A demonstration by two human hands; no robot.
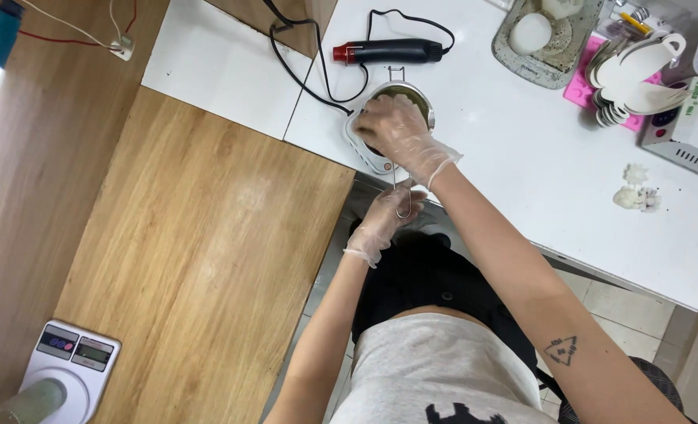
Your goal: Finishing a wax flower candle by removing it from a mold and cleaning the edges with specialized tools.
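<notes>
Both my hands wear thin clear gloves. My right hand point(400, 129) reaches down into a small metal pot point(406, 93) that sits on a white electric warmer point(362, 149) at the near edge of the white table; what its fingers hold is hidden. My left hand point(386, 220) is just below the table's edge, closed around the pot's thin wire handle point(401, 202). The pot's inside looks dark greenish.
A black heat gun with a red nozzle point(388, 52) and its cable lie behind the pot. A stone-look tray point(545, 35), a pink mould with white pieces point(628, 74), a white appliance point(690, 122) and white crumbs point(633, 192) sit right. A kitchen scale point(62, 365) rests on the wooden table.
</notes>
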